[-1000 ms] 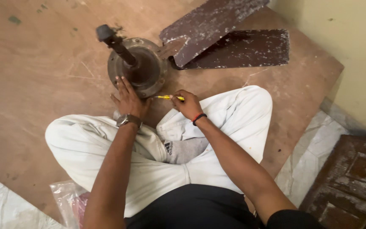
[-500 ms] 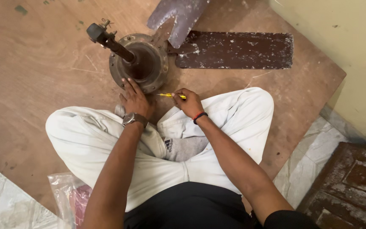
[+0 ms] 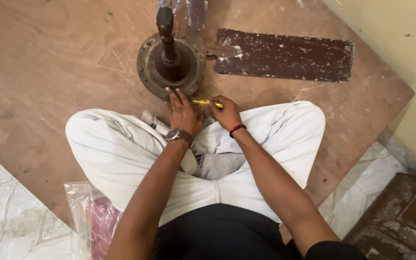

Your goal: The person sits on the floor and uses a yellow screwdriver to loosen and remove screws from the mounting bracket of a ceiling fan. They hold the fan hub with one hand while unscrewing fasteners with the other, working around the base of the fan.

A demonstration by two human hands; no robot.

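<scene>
The person sits cross-legged on a brown wooden board [image 3: 49, 72], looking down at a dismantled ceiling fan. The left hand [image 3: 183, 111] lies flat and released, fingers stretched forward so that the fingertips [image 3: 172, 91] touch the near rim of the round, rusty fan motor housing [image 3: 152, 65]. A wristwatch [image 3: 179, 134] sits on that wrist. The right hand [image 3: 225, 113] is closed in a pinch around a thin yellow screwdriver [image 3: 204, 102], which lies nearly level and points left toward the motor's edge, just beside the left hand. A red and black band [image 3: 237, 128] circles the right wrist.

The motor stands on the board directly in front of the knees, its dark downrod [image 3: 166, 31] rising from the centre. One brown, paint-flecked fan blade [image 3: 285, 55] lies flat to the right of the motor, and part of a second blade [image 3: 191, 9] shows at the top edge.

A clear plastic bag [image 3: 85, 212] with something pink inside lies by the left thigh, at the board's near edge.
</scene>
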